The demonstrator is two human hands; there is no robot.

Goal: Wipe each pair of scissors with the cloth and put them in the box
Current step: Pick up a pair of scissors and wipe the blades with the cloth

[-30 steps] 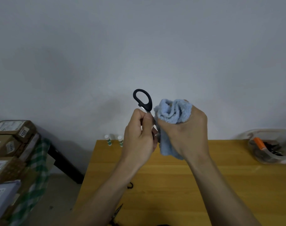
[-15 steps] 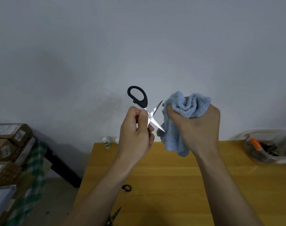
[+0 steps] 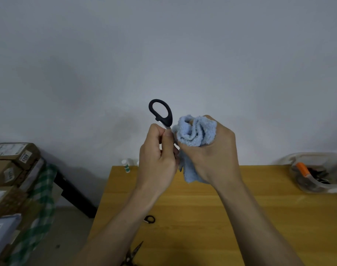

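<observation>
while loose scissors (image 3: 133,254) lie on the near worktop (image 3: 202,217), the left hand (image 3: 158,160) grips black-handled scissors (image 3: 161,113) upright, the right hand (image 3: 211,154) bunches a blue cloth (image 3: 196,133) against their blades; the clear box (image 3: 317,173) sits far right.

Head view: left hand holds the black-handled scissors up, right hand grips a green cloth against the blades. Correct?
Not quite: the cloth is light blue, not green, as the head view shows. The rest holds: the left hand holds the black-handled scissors up and the right hand grips the cloth against the blades.
</observation>
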